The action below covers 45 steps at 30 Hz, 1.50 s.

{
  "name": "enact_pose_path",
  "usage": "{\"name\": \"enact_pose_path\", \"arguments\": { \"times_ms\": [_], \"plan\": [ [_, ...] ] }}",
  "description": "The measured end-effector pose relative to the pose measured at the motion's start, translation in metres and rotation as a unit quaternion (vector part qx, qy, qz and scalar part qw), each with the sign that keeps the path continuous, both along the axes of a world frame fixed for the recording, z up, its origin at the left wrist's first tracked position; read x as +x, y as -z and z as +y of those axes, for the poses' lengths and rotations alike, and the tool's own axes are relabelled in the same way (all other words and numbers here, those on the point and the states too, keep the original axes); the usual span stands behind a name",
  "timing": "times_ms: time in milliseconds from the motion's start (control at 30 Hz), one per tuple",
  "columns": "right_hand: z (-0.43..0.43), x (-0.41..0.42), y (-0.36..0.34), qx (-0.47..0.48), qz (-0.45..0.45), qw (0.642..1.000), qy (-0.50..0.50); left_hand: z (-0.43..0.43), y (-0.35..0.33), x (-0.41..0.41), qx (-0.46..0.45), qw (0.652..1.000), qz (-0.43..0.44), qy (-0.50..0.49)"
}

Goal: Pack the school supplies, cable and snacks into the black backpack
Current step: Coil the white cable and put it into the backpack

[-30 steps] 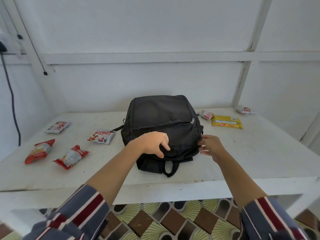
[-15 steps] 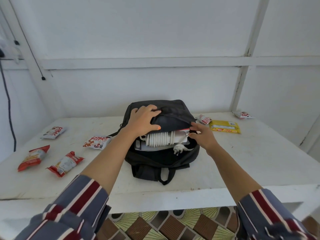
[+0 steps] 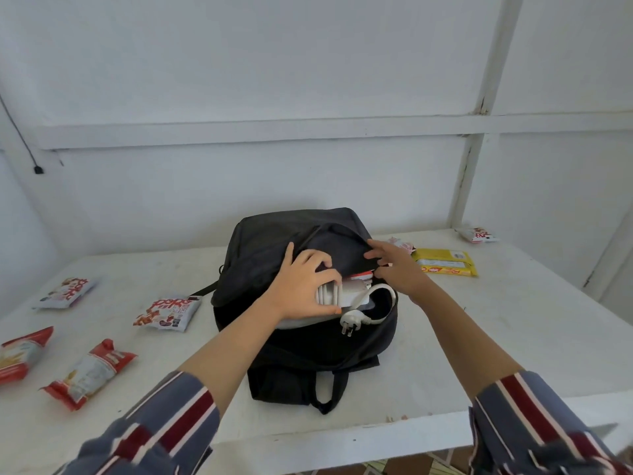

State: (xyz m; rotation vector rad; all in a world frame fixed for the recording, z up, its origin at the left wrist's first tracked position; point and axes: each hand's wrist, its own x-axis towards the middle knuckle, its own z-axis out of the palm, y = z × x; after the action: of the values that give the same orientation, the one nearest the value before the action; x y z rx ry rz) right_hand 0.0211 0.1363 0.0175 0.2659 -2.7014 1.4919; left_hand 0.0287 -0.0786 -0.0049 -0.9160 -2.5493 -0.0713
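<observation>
The black backpack [image 3: 274, 241] lies on the white table [image 3: 513, 337], its top flap lifted. Inside its mouth sit a coiled white cable, a white box and a red-edged item. My left hand [image 3: 301, 286] grips the coiled white cable [image 3: 329, 294] in the opening. The cable's white plug [image 3: 349, 320] hangs out over the front edge of the bag. My right hand [image 3: 394, 265] holds the edge of the flap up at the right of the opening.
Two red snack packets [image 3: 89, 371] [image 3: 20, 351] and two white ones [image 3: 168, 310] [image 3: 65, 293] lie on the table's left. A yellow packet [image 3: 445, 262] and small white packets [image 3: 478, 234] [image 3: 399, 243] lie at the right. A wall rises behind; the table's front edge is near me.
The backpack went from shut to open. My left hand moved off the flap and down onto the coiled cable inside; my right hand shifted up to the flap's right edge.
</observation>
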Motion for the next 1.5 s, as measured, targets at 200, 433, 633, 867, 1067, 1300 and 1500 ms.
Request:
{"name": "enact_pose_path", "arguments": {
  "times_ms": [200, 433, 633, 867, 1067, 1300, 1500],
  "plan": [
    [0.009, 0.005, 0.005, 0.024, 0.031, 0.996, 0.080, -0.002, -0.009, -0.014, -0.079, 0.995, -0.043, -0.052],
    [0.005, 0.002, 0.019, 0.119, -0.061, 0.982, 0.131, 0.002, -0.008, -0.011, -0.143, 0.984, -0.053, -0.094],
    [-0.003, 0.006, 0.032, 0.106, 0.004, 0.982, 0.156, 0.007, -0.002, -0.008, -0.174, 0.975, -0.043, -0.133],
    [-0.007, 0.006, 0.034, 0.036, 0.063, 0.992, 0.104, 0.004, 0.005, -0.013, -0.184, 0.971, -0.041, -0.147],
    [-0.011, 0.001, 0.045, -0.072, 0.032, 0.985, 0.155, -0.004, 0.008, -0.016, -0.218, 0.965, -0.046, -0.138],
    [-0.025, 0.003, 0.061, -0.168, 0.009, 0.965, 0.201, -0.006, 0.015, -0.014, -0.214, 0.968, -0.022, -0.130],
    [-0.028, 0.001, 0.064, -0.231, -0.062, 0.961, 0.138, -0.008, 0.016, -0.017, -0.205, 0.972, 0.000, -0.116]
  ]
}}
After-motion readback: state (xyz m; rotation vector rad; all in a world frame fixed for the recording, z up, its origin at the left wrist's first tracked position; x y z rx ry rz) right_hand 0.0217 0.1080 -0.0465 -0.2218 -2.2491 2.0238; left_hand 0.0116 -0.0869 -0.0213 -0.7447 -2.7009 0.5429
